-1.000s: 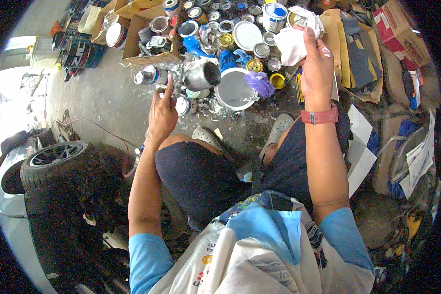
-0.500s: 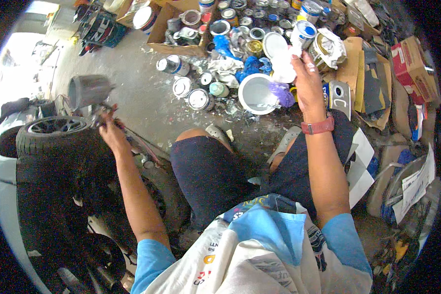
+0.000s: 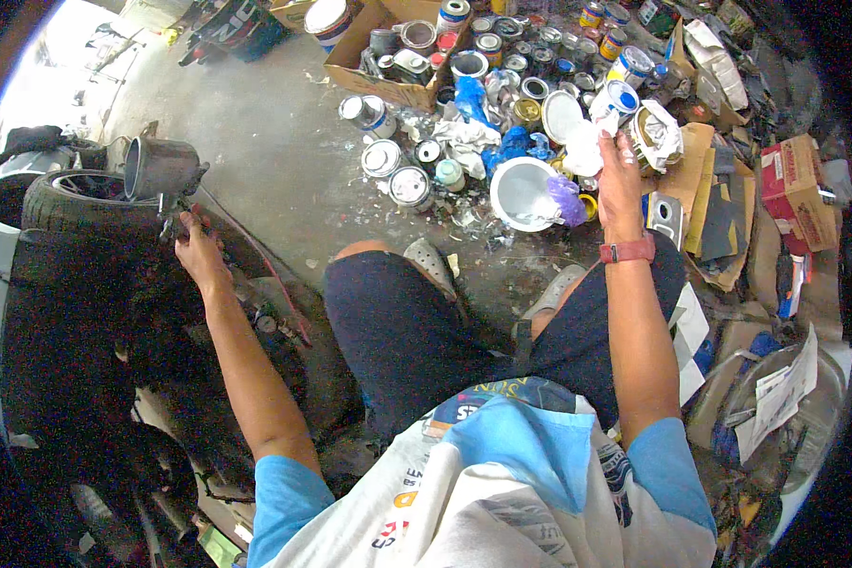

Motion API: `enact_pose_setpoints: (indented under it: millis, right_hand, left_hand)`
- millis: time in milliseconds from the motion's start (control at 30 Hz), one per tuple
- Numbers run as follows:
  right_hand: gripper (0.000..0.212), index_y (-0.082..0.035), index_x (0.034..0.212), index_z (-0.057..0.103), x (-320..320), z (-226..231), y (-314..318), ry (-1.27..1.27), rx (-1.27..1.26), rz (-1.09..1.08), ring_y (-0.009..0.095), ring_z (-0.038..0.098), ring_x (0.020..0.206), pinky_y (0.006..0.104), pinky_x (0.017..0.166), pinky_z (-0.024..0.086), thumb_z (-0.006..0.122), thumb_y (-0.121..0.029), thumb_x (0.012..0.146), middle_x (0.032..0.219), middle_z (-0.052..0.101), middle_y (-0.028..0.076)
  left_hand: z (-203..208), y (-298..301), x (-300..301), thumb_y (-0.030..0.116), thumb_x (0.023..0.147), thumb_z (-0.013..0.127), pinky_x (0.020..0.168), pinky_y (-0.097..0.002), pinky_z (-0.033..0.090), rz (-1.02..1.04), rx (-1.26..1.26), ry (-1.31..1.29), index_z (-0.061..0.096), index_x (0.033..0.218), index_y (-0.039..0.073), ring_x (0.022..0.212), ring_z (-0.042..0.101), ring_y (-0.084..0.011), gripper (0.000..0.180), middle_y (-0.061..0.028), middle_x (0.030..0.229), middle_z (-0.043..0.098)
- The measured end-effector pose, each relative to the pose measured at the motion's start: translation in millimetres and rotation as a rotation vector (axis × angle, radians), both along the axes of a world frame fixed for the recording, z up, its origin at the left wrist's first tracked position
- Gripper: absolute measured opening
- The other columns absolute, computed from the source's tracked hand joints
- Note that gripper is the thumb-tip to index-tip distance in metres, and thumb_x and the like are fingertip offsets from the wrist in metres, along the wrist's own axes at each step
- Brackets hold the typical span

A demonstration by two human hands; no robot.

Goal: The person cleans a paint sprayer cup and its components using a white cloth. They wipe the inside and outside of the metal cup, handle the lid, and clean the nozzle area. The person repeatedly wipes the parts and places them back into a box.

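Observation:
My left hand (image 3: pixel 201 251) is closed round the handle of a spray gun (image 3: pixel 168 216). The gun's grey metal cup (image 3: pixel 166 168) is tilted, in front of a tyre (image 3: pixel 71 204) on the left. Among the paint cans, my right hand (image 3: pixel 620 194) grips a white, soft-looking piece (image 3: pixel 585 153); whether it is cloth or paper I cannot make out. Just left of that hand stands a white bucket (image 3: pixel 521 192) with a purple crumpled cloth (image 3: pixel 567 201) at its rim. A round white lid (image 3: pixel 562 115) lies beyond the white piece.
Several paint cans (image 3: pixel 410 186) crowd the floor ahead, with blue rags (image 3: pixel 516 150) among them. A cardboard box (image 3: pixel 388 80) of cans stands behind. On the right are a red-and-brown box (image 3: pixel 793 189) and cardboard sheets (image 3: pixel 699 170). A thin red hose (image 3: pixel 276 270) runs beside my left arm.
The view has shifted, so the cans and bucket sit further right and lower. The spray gun, blurred before, shows more sharply. Both hands keep their hold.

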State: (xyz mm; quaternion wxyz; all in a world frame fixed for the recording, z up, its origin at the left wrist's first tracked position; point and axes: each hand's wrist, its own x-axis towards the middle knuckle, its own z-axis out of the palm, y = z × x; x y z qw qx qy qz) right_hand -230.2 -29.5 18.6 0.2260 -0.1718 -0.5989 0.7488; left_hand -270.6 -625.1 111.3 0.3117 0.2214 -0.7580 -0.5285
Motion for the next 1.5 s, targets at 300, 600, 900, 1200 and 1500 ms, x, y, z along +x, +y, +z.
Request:
enact_pose_setpoints:
  millis: [300,600,900,1200,1500]
  right_hand:
    - [0.044,0.003,0.149,0.052,40.3,52.5,38.8,0.16,-0.199,0.007,0.025,0.061,0.133,0.0435,0.114,0.05,0.059,-0.006,0.106,0.143,0.063,0.012]
    - [0.034,-0.002,0.133,0.058,47.7,46.2,91.2,0.063,-0.05,-0.207,0.021,0.07,0.115,0.0361,0.1,0.058,0.071,-0.005,0.102,0.13,0.071,0.013]
    - [0.039,-0.003,0.131,0.064,-5.5,14.2,80.3,-0.272,0.286,-0.087,0.012,0.069,0.1,0.0285,0.087,0.056,0.079,-0.009,0.096,0.113,0.073,0.005]
    - [0.033,-0.002,0.12,0.069,-49.2,-5.1,231.2,-0.402,0.752,-0.226,0.014,0.072,0.095,0.0285,0.079,0.059,0.084,-0.008,0.092,0.108,0.076,0.01]
    - [0.03,-0.009,0.113,0.071,-55.7,-52.6,264.9,-0.473,1.199,-0.273,0.03,0.078,0.097,0.0403,0.086,0.059,0.083,-0.021,0.088,0.107,0.079,0.013]
  left_hand:
    - [-90.8,5.9,-41.8,0.052,0.108,0.061,0.057,-0.0309,0.039,-0.065,-0.155,-0.291,0.077,0.107,0.001,0.06,0.051,-0.0135,0.053,-0.0019,0.079,0.063]
    - [-340.5,25.7,-57.7,0.048,0.107,0.064,0.058,-0.0376,0.043,-0.086,0.12,-0.481,0.065,0.103,0.003,0.062,0.054,-0.0174,0.046,-0.0066,0.076,0.064]
    - [-441.7,27.5,-51.7,0.037,0.109,0.065,0.077,-0.0366,0.05,-0.212,0.42,-0.53,0.064,0.132,0.009,0.084,0.061,-0.017,0.036,-0.004,0.105,0.068]
    - [-450.9,27.3,-60.6,0.033,0.11,0.064,0.082,-0.0396,0.052,-0.303,0.52,-0.59,0.048,0.148,0.013,0.096,0.062,-0.02,0.046,-0.0048,0.118,0.067]
    - [-441.6,33.3,-55.6,0.035,0.108,0.066,0.086,-0.0411,0.052,-0.352,0.435,-0.674,0.042,0.156,0.015,0.098,0.063,-0.0209,0.057,-0.0047,0.12,0.067]
